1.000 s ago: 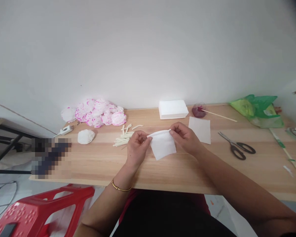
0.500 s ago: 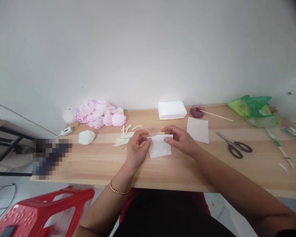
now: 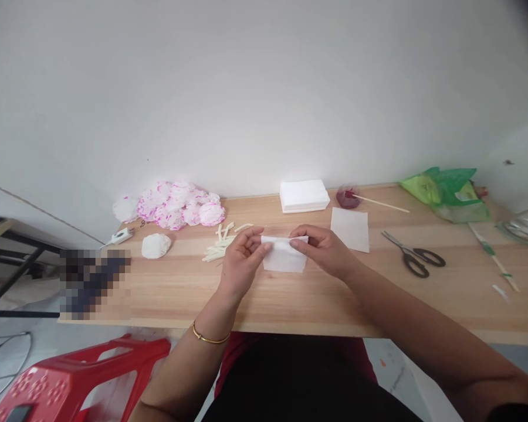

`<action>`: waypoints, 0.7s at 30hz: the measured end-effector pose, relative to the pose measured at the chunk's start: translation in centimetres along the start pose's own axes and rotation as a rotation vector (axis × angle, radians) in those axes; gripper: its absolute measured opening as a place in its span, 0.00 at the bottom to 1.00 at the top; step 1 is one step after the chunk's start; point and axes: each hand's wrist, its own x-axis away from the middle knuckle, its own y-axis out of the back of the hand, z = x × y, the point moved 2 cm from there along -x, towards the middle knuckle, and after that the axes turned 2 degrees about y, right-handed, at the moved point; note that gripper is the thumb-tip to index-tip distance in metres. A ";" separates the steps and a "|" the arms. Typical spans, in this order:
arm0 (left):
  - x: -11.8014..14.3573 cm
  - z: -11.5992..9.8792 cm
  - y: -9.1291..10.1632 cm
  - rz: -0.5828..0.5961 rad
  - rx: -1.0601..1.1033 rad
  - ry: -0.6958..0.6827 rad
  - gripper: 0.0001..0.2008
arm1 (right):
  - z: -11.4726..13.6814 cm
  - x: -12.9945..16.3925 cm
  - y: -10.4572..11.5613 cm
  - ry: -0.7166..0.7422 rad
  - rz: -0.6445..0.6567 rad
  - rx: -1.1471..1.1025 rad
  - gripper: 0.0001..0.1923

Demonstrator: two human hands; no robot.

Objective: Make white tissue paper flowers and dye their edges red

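Observation:
Between my hands is a small white paper napkin [image 3: 284, 260], its top edge pinched at both corners. My left hand [image 3: 243, 258] is closed on the left corner, thumb in front and fingers behind. On the right corner, my right hand [image 3: 321, 249] pinches in the same way. Beside my left hand lie several pale twisted paper strips [image 3: 214, 252]. Another white paper sheet [image 3: 350, 230] lies flat beyond my right hand. A stack of white napkins [image 3: 304, 196] stands near the wall.
Pink-edged paper flowers [image 3: 176, 204] are heaped at the back left, with a white paper ball [image 3: 155, 245] in front. To the right are a bowl of dark red liquid [image 3: 347, 198] with a stick [image 3: 382, 203], scissors [image 3: 416, 258] and a green bag [image 3: 451, 190]. A red stool [image 3: 66, 375] stands below.
Both hands still grip the paper. Its top edge looks more folded over, and its lower edge sits slightly higher. The whole view has shifted a little.

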 end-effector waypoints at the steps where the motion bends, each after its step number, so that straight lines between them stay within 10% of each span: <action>1: -0.1 0.2 -0.1 0.050 0.022 0.062 0.18 | 0.1 0.0 0.0 -0.013 -0.010 -0.012 0.11; 11: 0.3 4.0 1.0 0.119 -0.250 0.330 0.12 | -2.5 -0.7 1.2 -0.171 -0.060 0.262 0.13; 16: 0.6 4.0 2.1 0.024 -0.870 -0.077 0.08 | -4.9 -1.5 1.0 -0.091 0.062 0.688 0.07; 21: 0.8 3.0 0.8 0.265 -1.018 -0.453 0.13 | -5.3 -1.8 0.8 -0.062 0.099 0.717 0.07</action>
